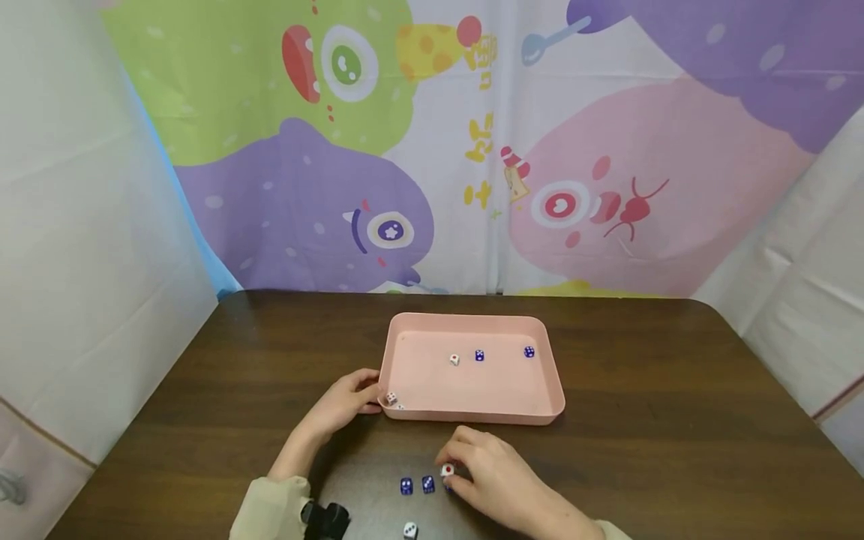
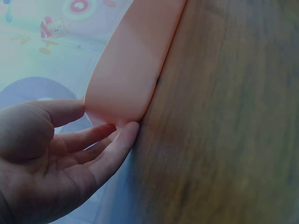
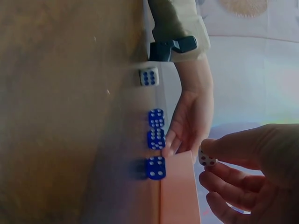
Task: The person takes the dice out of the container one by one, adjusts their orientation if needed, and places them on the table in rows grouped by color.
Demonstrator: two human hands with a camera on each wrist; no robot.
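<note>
Pinched between the thumb and fingertips of the right hand [image 1: 489, 476] is a white die [image 1: 448, 470], lifted just clear of the dark wooden table [image 1: 675, 420]. The hold is narrow: in the right wrist view the die [image 3: 207, 157] is seen caught between the thumb above it and the curled fingers [image 3: 222, 179] below, with dark pips showing on its visible faces. A red pip is shown on its upper face in the head view.

Just beside this grip, on the side toward the left hand, two blue dice [image 1: 417, 485] are lined up on the table, and a third blue die [image 3: 155, 168] is seen in the right wrist view closest to the pinch, largely hidden under the hand in the head view. Nearer the person, a second white die [image 1: 409, 530] with blue pips is lying apart from the row.

Beyond the grip, the pink tray [image 1: 540, 409] is set on the table. Its near left corner is touched by the left hand [image 1: 344, 401], whose fingers are held fairly straight; in the left wrist view the fingertips [image 2: 122, 135] are pressed against the tray's rounded corner [image 2: 122, 100] without being curled round it. Inside the tray, a white die [image 1: 391, 398] is lodged in that corner, right by the left hand, while another white die [image 1: 454, 359] and two blue dice [image 1: 504, 353] are scattered farther back.
</note>
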